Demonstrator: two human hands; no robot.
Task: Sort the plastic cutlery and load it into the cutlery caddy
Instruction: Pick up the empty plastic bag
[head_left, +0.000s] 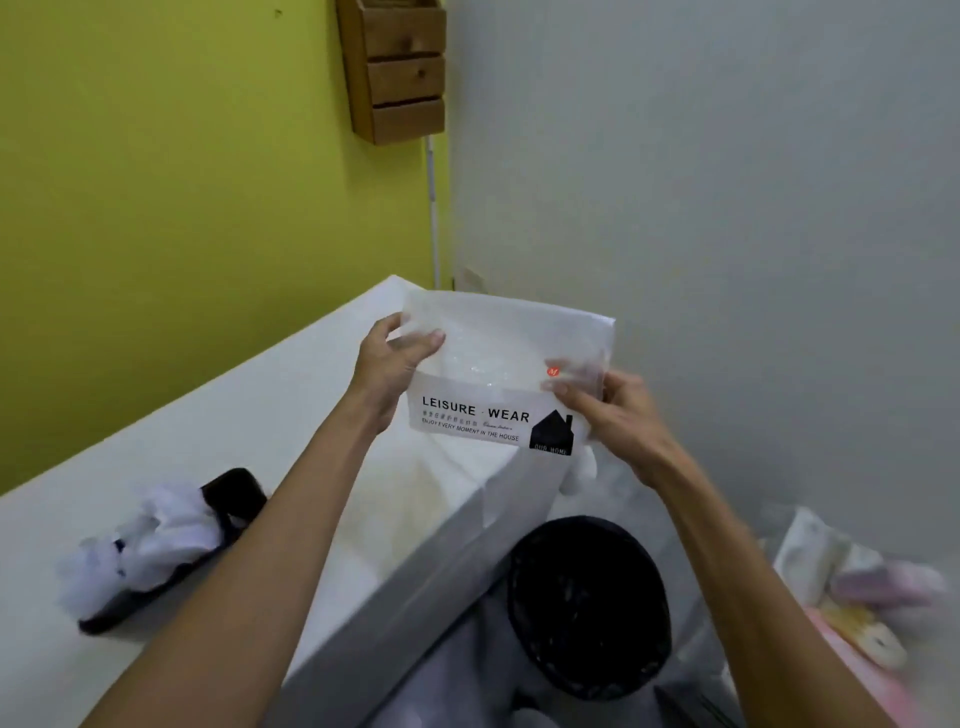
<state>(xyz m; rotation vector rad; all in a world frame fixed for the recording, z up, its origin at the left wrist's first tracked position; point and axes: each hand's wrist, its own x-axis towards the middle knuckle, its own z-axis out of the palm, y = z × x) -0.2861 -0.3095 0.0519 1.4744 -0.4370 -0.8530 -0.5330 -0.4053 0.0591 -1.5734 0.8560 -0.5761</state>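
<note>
Cutlery not discernible; frosted "LEISURE WEAR" bag (498, 374) held up over white table (156, 467), left hand (387, 371) pinching its top-left corner, right hand (618, 415) gripping its right edge.

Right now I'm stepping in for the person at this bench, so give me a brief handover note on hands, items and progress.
Left hand: pinching the upper left edge of the frosted plastic pouch.
Right hand: gripping the pouch's right edge; it is held in the air above the white table.
Pouch contents: too blurred to tell.
Black mesh bin: on the floor below.
Done: nothing visibly sorted.
Left: no caddy in view; cutlery unsorted, unloaded.
</note>
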